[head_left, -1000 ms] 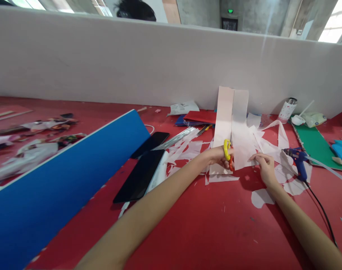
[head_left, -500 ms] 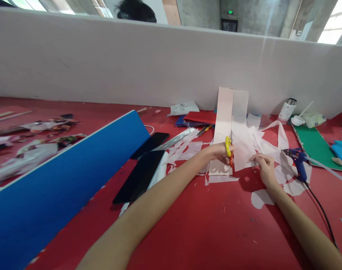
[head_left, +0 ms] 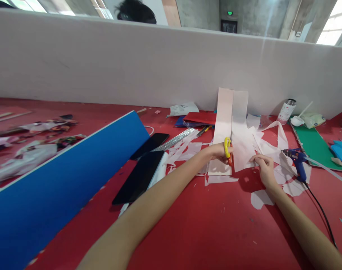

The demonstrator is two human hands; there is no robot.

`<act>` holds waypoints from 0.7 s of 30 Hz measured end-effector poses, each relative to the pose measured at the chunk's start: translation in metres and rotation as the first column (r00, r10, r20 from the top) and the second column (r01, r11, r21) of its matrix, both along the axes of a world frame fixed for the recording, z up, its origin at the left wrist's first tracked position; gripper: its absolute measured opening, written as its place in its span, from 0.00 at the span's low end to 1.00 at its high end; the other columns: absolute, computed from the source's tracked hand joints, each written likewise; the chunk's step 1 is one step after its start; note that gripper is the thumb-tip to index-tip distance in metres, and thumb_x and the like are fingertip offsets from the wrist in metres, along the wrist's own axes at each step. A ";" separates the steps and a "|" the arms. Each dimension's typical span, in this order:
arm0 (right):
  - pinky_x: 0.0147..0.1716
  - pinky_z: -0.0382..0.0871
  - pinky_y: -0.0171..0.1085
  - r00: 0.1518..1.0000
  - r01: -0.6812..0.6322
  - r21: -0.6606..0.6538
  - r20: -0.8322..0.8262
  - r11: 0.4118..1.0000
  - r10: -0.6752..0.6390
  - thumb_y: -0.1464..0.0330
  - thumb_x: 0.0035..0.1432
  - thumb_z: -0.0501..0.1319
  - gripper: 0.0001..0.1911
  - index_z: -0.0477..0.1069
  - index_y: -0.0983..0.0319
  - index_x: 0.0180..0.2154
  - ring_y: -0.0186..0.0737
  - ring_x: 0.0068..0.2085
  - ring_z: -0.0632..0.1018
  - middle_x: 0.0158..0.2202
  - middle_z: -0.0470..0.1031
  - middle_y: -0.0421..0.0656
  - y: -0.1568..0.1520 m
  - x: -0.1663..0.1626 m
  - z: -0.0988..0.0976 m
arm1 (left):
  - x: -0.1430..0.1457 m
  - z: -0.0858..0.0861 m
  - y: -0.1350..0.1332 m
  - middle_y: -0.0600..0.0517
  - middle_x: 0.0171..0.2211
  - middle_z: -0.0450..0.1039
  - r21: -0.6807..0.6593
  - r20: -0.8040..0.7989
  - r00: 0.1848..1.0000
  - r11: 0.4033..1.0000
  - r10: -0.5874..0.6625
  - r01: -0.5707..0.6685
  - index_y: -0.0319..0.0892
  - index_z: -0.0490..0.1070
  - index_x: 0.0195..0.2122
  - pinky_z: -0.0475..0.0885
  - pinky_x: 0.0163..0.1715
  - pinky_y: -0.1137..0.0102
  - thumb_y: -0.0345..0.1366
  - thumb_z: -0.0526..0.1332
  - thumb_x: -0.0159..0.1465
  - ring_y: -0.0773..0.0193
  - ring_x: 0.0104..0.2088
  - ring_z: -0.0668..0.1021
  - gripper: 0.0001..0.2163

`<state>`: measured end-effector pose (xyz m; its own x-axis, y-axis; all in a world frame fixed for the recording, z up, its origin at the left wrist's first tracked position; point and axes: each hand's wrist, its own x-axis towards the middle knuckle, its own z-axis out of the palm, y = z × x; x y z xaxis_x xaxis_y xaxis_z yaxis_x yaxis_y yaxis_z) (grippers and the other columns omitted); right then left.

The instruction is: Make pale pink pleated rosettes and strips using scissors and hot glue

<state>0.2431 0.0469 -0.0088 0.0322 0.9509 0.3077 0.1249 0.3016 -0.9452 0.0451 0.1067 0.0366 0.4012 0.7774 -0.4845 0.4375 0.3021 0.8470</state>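
My left hand [head_left: 219, 152] is closed round the yellow and orange handles of a pair of scissors [head_left: 227, 147]. The blades point away from me, along the gap between two long pale strips. On the left of the blades lies a pale pink strip [head_left: 224, 112]; on the right is a thin, translucent white sheet [head_left: 242, 150]. My right hand [head_left: 265, 167] pinches the lower right corner of that sheet between thumb and fingers, lifting it a little off the table. Several white paper offcuts [head_left: 262, 198] lie around both hands.
A blue glue gun [head_left: 299, 165] with a black cord lies to the right, near a green board [head_left: 318, 146] and a bottle [head_left: 287, 111]. On the left are a black tablet [head_left: 139, 178], a phone [head_left: 151, 145] and a slanted blue board [head_left: 75, 187]. A grey partition [head_left: 131, 63] stands behind.
Hardly anything differs. The scissor handles in my left hand have shifted very slightly; my right hand keeps its hold on the sheet's corner.
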 end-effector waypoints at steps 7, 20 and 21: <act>0.25 0.61 0.33 1.000 -0.001 -0.001 0.006 1.000 0.001 0.67 0.50 0.53 0.12 0.71 0.60 0.20 0.35 0.23 0.68 0.20 0.71 0.39 0.001 -0.001 -0.001 | -0.003 -0.002 0.002 0.53 0.16 0.69 0.017 0.034 0.999 1.000 0.001 -0.001 0.39 0.64 0.22 0.67 0.20 0.75 0.33 0.60 0.52 0.69 0.18 0.72 0.06; 0.26 0.61 0.33 1.000 0.006 0.013 0.022 1.000 -0.006 0.67 0.49 0.53 0.13 0.72 0.60 0.19 0.35 0.24 0.68 0.20 0.72 0.39 0.001 0.001 -0.001 | -0.003 -0.006 0.013 0.49 0.20 0.73 -0.021 0.014 1.000 1.000 -0.019 0.019 0.38 0.66 0.29 0.69 0.23 0.71 0.35 0.54 0.56 0.67 0.19 0.73 0.06; 0.26 0.61 0.33 1.000 0.005 0.014 0.022 1.000 -0.005 0.67 0.49 0.53 0.13 0.71 0.60 0.19 0.35 0.24 0.69 0.21 0.72 0.39 0.001 0.001 -0.001 | -0.003 -0.005 0.014 0.49 0.20 0.73 -0.020 0.011 1.000 1.000 -0.023 0.024 0.38 0.66 0.29 0.69 0.23 0.71 0.35 0.53 0.56 0.68 0.18 0.73 0.06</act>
<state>0.2437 0.0481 -0.0099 0.0300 0.9465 0.3213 0.1469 0.3138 -0.9381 0.0419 0.1204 0.0317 0.4245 0.7580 -0.4953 0.4354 0.3087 0.8456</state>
